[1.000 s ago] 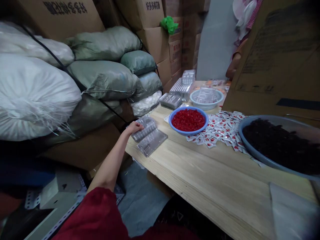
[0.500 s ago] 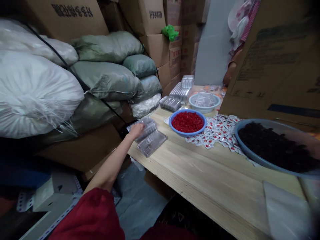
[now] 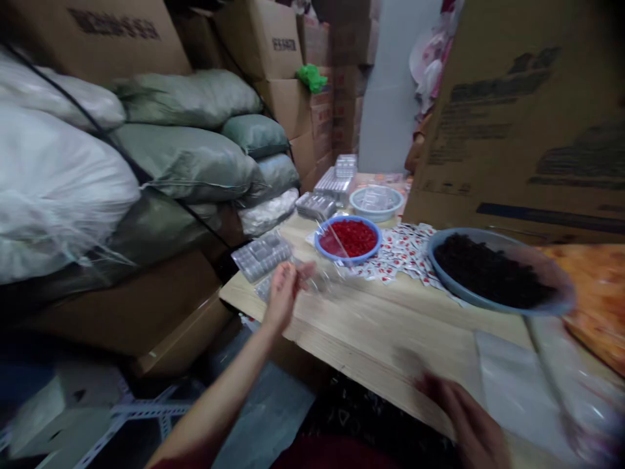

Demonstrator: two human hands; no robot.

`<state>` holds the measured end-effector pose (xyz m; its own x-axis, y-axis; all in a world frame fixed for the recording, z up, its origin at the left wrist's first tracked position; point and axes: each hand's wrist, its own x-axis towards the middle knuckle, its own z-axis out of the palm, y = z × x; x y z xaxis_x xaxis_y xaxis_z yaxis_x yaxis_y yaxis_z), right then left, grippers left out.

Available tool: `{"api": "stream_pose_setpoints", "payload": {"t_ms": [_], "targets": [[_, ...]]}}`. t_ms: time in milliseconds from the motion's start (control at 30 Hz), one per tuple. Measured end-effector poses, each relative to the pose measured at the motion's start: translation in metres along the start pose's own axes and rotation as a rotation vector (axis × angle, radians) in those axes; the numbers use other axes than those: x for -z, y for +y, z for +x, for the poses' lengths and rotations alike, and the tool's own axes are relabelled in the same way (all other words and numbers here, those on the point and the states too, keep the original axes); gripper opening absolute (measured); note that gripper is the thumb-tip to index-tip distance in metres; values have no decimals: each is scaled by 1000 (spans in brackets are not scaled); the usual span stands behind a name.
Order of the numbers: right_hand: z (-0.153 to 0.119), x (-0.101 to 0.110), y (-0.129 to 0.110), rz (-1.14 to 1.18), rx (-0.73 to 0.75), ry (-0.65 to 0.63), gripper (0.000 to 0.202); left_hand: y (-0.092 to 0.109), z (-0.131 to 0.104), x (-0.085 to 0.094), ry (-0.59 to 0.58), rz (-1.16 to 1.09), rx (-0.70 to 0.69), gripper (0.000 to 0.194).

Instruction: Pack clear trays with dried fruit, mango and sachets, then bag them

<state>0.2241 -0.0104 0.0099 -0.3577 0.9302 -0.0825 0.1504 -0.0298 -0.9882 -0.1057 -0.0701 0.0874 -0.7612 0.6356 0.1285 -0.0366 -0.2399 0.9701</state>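
My left hand (image 3: 283, 296) is lifted over the near left corner of the wooden table (image 3: 390, 326) and grips a clear plastic blister tray (image 3: 325, 270), which is blurred with motion. A stack of the same clear trays (image 3: 261, 254) stays on the table corner just behind the hand. My right hand (image 3: 463, 423) comes in blurred at the bottom, above the table's front edge; nothing shows in it. Beyond lie a blue bowl of red pieces (image 3: 347, 238) and a grey basin of dark pieces (image 3: 493, 277).
Small red-and-white sachets (image 3: 407, 257) lie scattered between the bowls. More tray stacks (image 3: 332, 189) and a pale bowl (image 3: 375, 202) stand farther back. Filled sacks (image 3: 185, 163) are piled left, and a large cardboard box (image 3: 527, 117) right. A person's arm (image 3: 415, 153) shows behind it.
My left hand has lifted one clear tray off the stack and drawn it back toward me. My right hand has come into view at the bottom. The camera has swung right.
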Motion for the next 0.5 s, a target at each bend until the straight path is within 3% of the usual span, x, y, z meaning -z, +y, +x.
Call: {"api": "stream_pose_setpoints", "payload": {"t_ms": [67, 133, 200, 233, 300, 333, 367, 400, 433, 500], "targets": [[17, -23, 3, 205, -72, -107, 66, -39, -60, -42, -48, -187, 221, 33], [37, -39, 8, 327, -95, -31, 81, -71, -106, -64, -104, -274, 400, 35], [54, -42, 17, 350, -94, 87, 86, -89, -122, -63, -262, -205, 529, 38], [61, -39, 23, 335, -98, 124, 87, -91, -118, -56, -406, -108, 581, 40], [71, -25, 38, 271, -130, 136, 90, -82, -85, -34, -726, 175, 606, 40], [74, -18, 45, 229, -157, 118, 92, -74, -60, -24, -837, 331, 555, 39], [75, -11, 53, 187, -185, 97, 95, -64, -31, -17, -791, 465, 415, 40], [76, -6, 59, 147, -205, 78, 98, -56, 0, -13, -645, 585, 228, 38], [77, -3, 64, 108, -212, 67, 101, -50, 33, -14, -495, 721, 39, 34], [76, 1, 70, -4, -166, 77, 98, -47, 97, -29, -356, 986, -203, 21]]}}
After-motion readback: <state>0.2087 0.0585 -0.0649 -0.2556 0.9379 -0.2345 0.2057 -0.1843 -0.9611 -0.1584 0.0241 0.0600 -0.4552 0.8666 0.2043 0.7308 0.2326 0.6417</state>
